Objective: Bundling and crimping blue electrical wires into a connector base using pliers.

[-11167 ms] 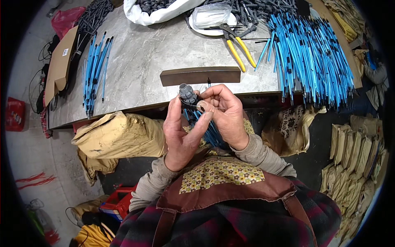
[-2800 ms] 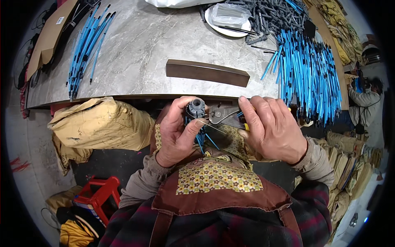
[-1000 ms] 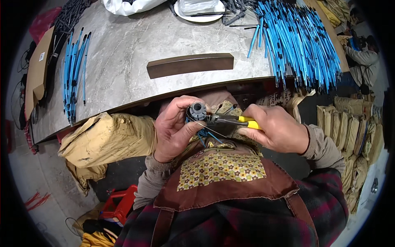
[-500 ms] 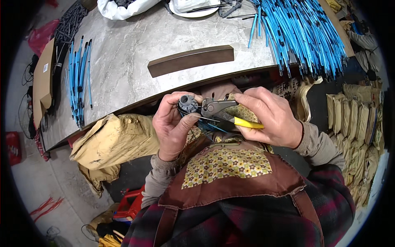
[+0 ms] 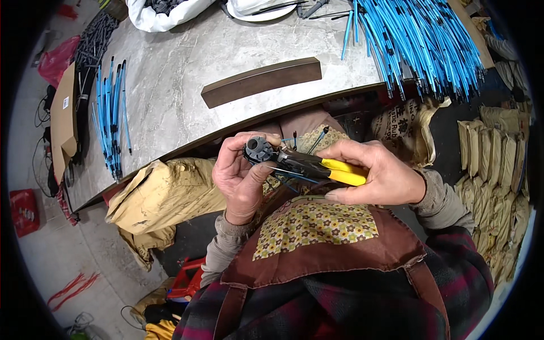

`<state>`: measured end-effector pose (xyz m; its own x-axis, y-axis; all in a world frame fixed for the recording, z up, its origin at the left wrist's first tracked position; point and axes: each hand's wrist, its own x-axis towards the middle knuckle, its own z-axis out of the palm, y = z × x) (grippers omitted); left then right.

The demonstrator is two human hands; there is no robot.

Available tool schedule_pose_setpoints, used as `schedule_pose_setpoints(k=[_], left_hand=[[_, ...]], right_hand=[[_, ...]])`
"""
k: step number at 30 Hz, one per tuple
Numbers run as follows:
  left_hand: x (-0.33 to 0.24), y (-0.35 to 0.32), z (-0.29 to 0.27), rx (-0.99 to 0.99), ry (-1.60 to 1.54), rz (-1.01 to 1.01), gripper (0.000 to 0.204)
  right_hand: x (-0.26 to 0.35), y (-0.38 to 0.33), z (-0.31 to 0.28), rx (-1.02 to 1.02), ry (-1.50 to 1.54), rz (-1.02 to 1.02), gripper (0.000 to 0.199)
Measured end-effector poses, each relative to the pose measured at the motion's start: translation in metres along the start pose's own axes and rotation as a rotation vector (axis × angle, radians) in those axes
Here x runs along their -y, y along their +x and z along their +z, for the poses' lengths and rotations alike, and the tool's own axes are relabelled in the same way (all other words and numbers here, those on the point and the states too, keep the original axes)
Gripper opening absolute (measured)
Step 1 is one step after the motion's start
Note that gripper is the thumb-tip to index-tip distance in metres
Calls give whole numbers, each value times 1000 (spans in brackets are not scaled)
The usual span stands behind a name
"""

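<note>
My left hand (image 5: 242, 178) is closed around a dark grey notched plastic hub (image 5: 259, 148) with a round hollow top, held just in front of the table edge. Thin blue and dark rods stick out from below it toward the right. In my right hand (image 5: 379, 174) is a pair of pliers (image 5: 343, 171) with yellow handles and dark jaws. Its jaws reach the hub's right side, beside my left fingertips. What the jaws touch is hard to make out. Below both hands spreads my brown apron (image 5: 317, 232) with a flowered patch.
A curved dark brown bar (image 5: 262, 81) lies on the grey marbled table (image 5: 170, 73). Blue rods with black ends (image 5: 422, 48) pile up at the far right; a smaller bundle (image 5: 107, 119) lies left. Tan sacks (image 5: 490, 170) stack at right, and another sack (image 5: 164, 195) sits under the table edge.
The pliers have turned in my right hand; both yellow handles now show, drawn close together. My left hand still holds the hub, shifted slightly. The whole view has moved a little.
</note>
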<state>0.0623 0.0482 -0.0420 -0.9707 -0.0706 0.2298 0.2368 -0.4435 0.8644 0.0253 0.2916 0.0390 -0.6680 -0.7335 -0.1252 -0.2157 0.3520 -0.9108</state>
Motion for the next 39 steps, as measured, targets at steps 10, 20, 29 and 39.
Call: schedule_pose_setpoints(k=[10, 20, 29, 39], left_hand=[[-2, 1, 1, 49, 15, -44, 43], [-4, 3, 1, 81, 15, -36, 42], [0, 3, -7, 59, -55, -72, 40], [0, 7, -5, 34, -60, -91, 40]], right_hand=[[-1, 10, -18, 153, -228, -161, 44], [28, 23, -42, 411, -208, 75, 24], [6, 15, 3, 269, -95, 149, 16], [-9, 15, 8, 117, -129, 33, 16]])
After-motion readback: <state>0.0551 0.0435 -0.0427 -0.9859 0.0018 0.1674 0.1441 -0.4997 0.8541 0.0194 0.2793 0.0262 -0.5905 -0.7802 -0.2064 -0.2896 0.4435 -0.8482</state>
